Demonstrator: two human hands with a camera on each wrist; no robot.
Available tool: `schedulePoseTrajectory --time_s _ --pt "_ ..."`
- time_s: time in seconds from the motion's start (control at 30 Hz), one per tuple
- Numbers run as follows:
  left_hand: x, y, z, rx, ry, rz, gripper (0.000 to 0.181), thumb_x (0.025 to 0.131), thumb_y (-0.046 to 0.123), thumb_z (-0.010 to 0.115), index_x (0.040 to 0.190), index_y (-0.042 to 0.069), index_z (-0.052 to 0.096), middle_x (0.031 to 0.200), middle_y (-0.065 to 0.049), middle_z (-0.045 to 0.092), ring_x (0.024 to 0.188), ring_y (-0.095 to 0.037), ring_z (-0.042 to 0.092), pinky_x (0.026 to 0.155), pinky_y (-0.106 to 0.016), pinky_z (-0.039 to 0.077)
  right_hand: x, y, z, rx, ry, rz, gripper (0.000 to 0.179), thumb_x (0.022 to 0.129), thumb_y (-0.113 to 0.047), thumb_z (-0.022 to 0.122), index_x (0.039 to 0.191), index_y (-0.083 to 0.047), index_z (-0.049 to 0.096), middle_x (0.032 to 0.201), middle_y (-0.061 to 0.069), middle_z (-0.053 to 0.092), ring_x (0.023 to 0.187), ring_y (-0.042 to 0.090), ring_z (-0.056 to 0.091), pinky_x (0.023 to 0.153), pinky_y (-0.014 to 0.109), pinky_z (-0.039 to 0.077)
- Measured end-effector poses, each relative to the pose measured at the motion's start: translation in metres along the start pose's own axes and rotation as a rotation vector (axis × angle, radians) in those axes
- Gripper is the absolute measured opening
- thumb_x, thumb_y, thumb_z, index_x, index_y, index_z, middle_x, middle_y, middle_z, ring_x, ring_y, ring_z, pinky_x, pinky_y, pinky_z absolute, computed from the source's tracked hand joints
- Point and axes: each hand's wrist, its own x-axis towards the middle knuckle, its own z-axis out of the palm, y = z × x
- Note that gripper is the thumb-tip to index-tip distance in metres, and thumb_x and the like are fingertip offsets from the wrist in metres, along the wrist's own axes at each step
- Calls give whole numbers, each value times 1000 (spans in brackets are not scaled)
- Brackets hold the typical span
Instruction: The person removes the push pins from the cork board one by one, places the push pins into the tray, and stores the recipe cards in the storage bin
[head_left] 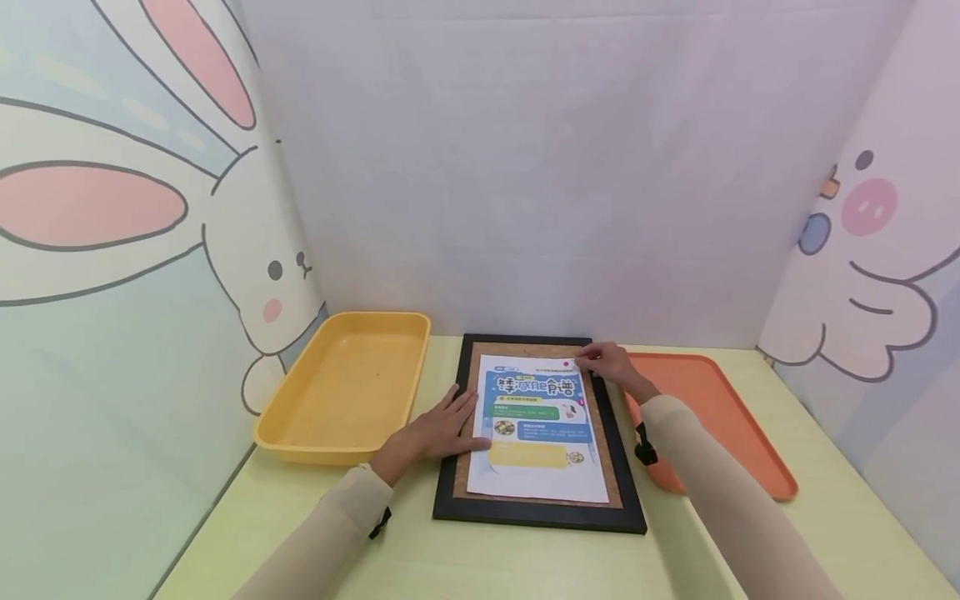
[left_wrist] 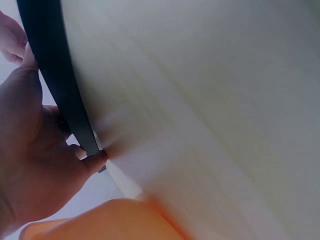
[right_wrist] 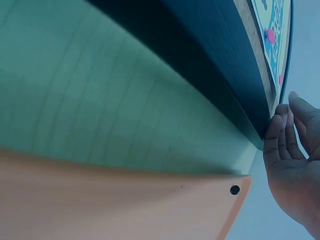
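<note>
A printed poster (head_left: 536, 479) with Chinese lettering lies on a cork board (head_left: 495, 347) with a black frame (head_left: 540, 514). My left hand (head_left: 442, 429) rests with spread fingers over the left side of the frame, its thumb reaching onto the poster. In the left wrist view, a fingertip touches the frame's side (left_wrist: 55, 65). At the poster's top right corner, the fingertips of my right hand (head_left: 611, 364) come together; whether they pinch anything is hidden. Near that corner, one pink pushpin (head_left: 566, 364) stands at the top edge and another pink pushpin (head_left: 581, 402) at the right edge.
To the left of the board stands a yellow tray (head_left: 273, 433), close to the left wall. An orange tray (head_left: 750, 425) lies on the right, beneath my right forearm. The pale wooden table (head_left: 420, 550) meets curtain-like walls at the back and sides.
</note>
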Motion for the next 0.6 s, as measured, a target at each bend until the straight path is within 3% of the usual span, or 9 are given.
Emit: schedulePoseTrajectory --time_s 0.4,0.6 --pt "-1 1 -2 -9 -19 4 104 94 77 50 166 8 19 174 -9 12 160 -38 3 123 -55 25 3 -2 11 11 -15 -6 32 99 -26 74 123 -5 75 117 17 73 95 27 65 80 34 56" --pt "0 2 -2 -1 -12 0 104 94 77 50 166 8 19 174 -9 12 160 -38 4 124 -54 25 4 -3 13 -15 -22 -25 32 99 -29 74 122 -8 76 115 15 73 102 30 63 89 41 54"
